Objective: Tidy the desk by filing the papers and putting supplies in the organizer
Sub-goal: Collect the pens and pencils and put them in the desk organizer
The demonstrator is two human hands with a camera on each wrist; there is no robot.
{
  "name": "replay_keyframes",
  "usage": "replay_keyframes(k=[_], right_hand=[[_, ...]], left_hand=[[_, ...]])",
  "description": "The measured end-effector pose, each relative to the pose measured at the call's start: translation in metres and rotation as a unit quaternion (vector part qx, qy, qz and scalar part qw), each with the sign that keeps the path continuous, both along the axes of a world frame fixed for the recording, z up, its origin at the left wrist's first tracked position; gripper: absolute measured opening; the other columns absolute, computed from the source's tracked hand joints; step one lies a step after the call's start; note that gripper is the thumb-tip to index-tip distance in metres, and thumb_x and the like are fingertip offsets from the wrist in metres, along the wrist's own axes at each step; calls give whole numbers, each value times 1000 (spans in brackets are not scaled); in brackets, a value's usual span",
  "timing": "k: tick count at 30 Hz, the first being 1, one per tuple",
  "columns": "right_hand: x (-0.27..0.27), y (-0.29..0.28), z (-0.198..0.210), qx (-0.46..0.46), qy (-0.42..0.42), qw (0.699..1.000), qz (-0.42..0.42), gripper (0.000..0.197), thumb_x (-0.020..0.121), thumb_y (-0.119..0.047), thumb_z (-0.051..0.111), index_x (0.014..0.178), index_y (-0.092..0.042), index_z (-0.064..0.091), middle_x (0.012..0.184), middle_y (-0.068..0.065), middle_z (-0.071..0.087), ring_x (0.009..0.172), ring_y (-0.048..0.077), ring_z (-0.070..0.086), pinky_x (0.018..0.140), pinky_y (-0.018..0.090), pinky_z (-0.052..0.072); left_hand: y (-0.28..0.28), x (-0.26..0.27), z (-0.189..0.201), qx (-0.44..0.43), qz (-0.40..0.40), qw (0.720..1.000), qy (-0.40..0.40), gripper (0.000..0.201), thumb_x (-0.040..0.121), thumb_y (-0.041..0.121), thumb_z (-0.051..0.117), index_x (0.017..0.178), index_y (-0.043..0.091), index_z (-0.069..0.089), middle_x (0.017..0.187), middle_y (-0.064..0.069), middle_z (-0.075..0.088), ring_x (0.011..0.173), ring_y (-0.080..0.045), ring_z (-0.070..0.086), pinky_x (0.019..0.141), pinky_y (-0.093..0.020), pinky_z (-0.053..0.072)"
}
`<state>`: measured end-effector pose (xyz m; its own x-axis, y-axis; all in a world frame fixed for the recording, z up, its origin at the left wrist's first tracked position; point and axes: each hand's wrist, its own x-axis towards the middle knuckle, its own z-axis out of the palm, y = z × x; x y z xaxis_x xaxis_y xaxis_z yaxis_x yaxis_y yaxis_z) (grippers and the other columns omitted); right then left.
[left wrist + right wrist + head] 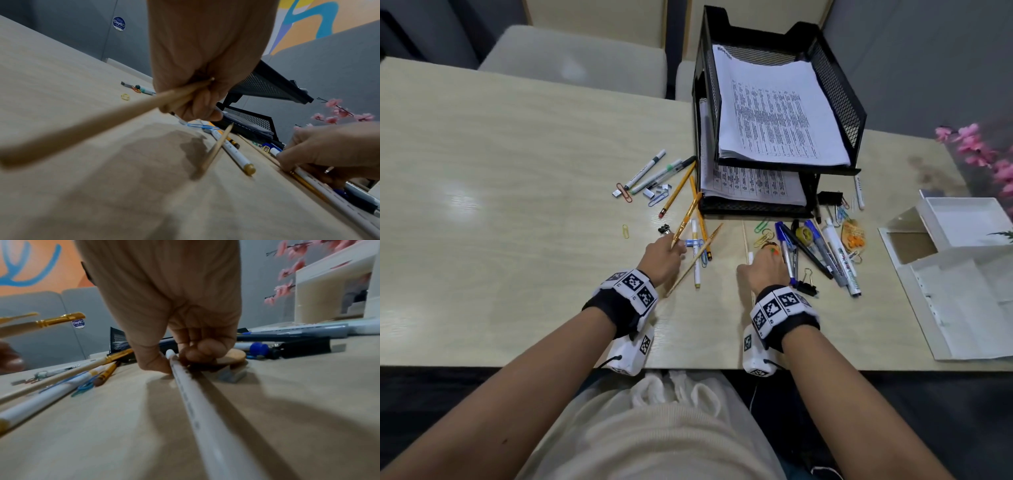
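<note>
My left hand (671, 250) grips a wooden paintbrush (686, 217) with a gold ferrule, its tip raised toward the black mesh paper tray (858, 113). In the left wrist view the brush handle (102, 121) sticks out of the curled fingers (197, 107), with a second thin handle beside it. My right hand (762, 257) pinches a white pencil (191, 410) that lies flat on the desk, thumb and fingers (197, 350) at its far end. Printed papers (774, 113) fill both tray tiers. The white organizer (924, 205) stands at the right.
Another brush (695, 260), a white gold-capped pen (697, 270) and orange pencils (678, 192) lie between the hands and the tray. Several pens, markers and clips (822, 253) are heaped right of my right hand. More markers and clips (647, 178) lie further left. Pink flowers (983, 147) stand far right.
</note>
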<state>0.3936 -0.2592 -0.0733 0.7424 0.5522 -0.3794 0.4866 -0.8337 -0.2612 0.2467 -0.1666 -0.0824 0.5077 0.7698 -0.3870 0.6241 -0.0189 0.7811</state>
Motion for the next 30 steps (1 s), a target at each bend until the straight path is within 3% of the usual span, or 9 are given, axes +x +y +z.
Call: replay_keyframes(k=[3, 9, 14, 17, 19, 21, 25, 27, 30], right_hand=[[4, 0, 1, 38, 23, 999, 10, 14, 86, -19, 57, 86, -6, 52, 89, 12, 51, 81, 27, 50, 66, 30, 36], [12, -7, 7, 152, 53, 982, 103, 9, 89, -7, 51, 80, -8, 51, 83, 12, 58, 76, 24, 53, 70, 36, 47], [19, -10, 39, 259, 92, 957, 96, 12, 88, -7, 57, 78, -14, 58, 70, -11, 53, 69, 4, 49, 61, 17, 36], [21, -4, 63, 314, 161, 932, 83, 18, 85, -8, 63, 71, -19, 60, 69, -5, 60, 70, 10, 56, 70, 23, 42], [23, 5, 73, 332, 195, 918, 92, 17, 83, -9, 65, 72, -22, 61, 68, -2, 63, 74, 14, 59, 73, 28, 43], [28, 17, 70, 347, 212, 911, 68, 16, 84, -7, 63, 82, -23, 60, 67, -2, 61, 76, 14, 59, 64, 22, 40], [34, 43, 30, 298, 210, 930, -37, 23, 88, -6, 57, 109, -14, 53, 89, 5, 62, 81, 19, 57, 53, 22, 46], [30, 52, 10, 248, 165, 954, -13, 27, 86, -3, 54, 112, -11, 54, 106, 8, 58, 88, 19, 51, 66, 25, 41], [19, 58, -8, 209, 130, 969, 30, 30, 88, 1, 49, 118, -3, 52, 110, 14, 58, 98, 27, 55, 76, 26, 38]], left_hand=[[2, -1, -1, 32, 3, 999, -2, 24, 100, 18, 33, 98, 7, 54, 105, -23, 62, 100, -33, 57, 70, -24, 32], [5, 9, 13, 182, -99, 977, -40, 38, 99, 13, 39, 135, 3, 46, 138, -19, 39, 130, -30, 34, 106, -26, 23], [8, 23, 14, 244, -220, 945, 6, 47, 97, 25, 38, 142, 11, 38, 155, -12, 24, 145, -28, 19, 116, -48, 18], [4, 30, 18, 215, -263, 941, 14, 36, 99, 17, 38, 133, 10, 46, 144, -13, 41, 135, -27, 37, 110, -42, 29], [0, 31, 23, 151, -229, 961, -47, 12, 97, 9, 39, 103, 10, 49, 108, -17, 60, 103, -31, 57, 88, -38, 44], [2, 27, 23, 142, -166, 975, -47, 8, 97, 7, 38, 92, 13, 40, 88, -11, 56, 81, -27, 54, 70, -32, 41], [24, -2, 11, 163, 9, 986, 25, 20, 97, 15, 38, 104, 1, 51, 95, -23, 63, 86, -38, 58, 71, -37, 44], [36, -18, 2, 150, 41, 984, 89, 24, 95, 17, 41, 108, 0, 53, 101, -25, 63, 92, -41, 58, 71, -37, 44], [42, -35, -9, 128, 38, 976, 170, 26, 92, 19, 48, 111, 2, 53, 112, -21, 59, 100, -39, 57, 78, -38, 46]])
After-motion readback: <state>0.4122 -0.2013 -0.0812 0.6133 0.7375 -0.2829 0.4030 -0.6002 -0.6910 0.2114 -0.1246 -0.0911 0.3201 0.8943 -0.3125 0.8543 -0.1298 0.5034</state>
